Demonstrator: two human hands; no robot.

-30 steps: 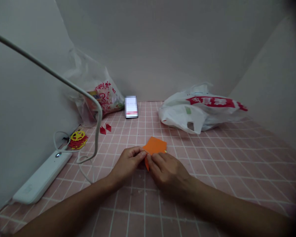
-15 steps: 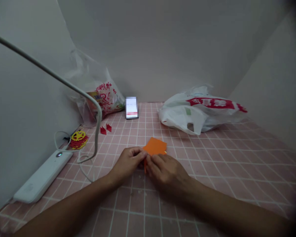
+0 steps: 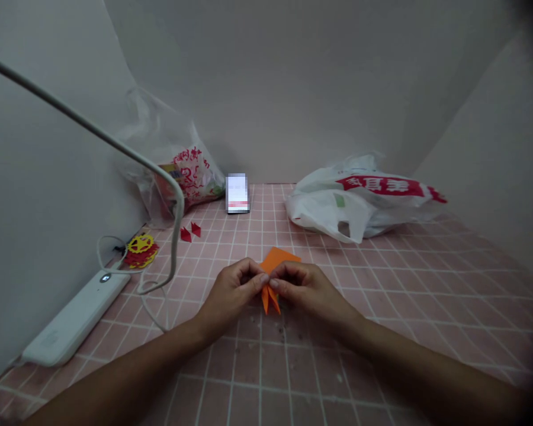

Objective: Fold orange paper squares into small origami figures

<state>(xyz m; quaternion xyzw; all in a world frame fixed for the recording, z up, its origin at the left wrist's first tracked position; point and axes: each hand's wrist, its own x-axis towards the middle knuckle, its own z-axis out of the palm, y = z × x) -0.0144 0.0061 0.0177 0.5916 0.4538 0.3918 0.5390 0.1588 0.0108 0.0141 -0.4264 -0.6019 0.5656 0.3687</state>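
A folded orange paper point(image 3: 276, 260) is held just above the pink tiled tabletop point(image 3: 382, 307) in the middle of the view. My left hand point(image 3: 233, 290) pinches its left side with thumb and fingers closed. My right hand point(image 3: 304, 287) pinches its right side in the same way. Two orange points point(image 3: 270, 300) hang down between my fingertips, and a flat orange part sticks out behind my hands. The middle of the paper is hidden by my fingers.
A white lamp base point(image 3: 71, 322) lies at the left, its arm point(image 3: 115, 148) and cord arching over the table. Yellow and red paper cut-outs point(image 3: 140, 249) and small red pieces point(image 3: 190, 232) lie nearby. A phone point(image 3: 237, 193) leans on the back wall between two plastic bags point(image 3: 177, 171) point(image 3: 359, 198).
My right hand has turned and lifted off the paper into a pinch. The orange paper now shows two points hanging below my fingertips.
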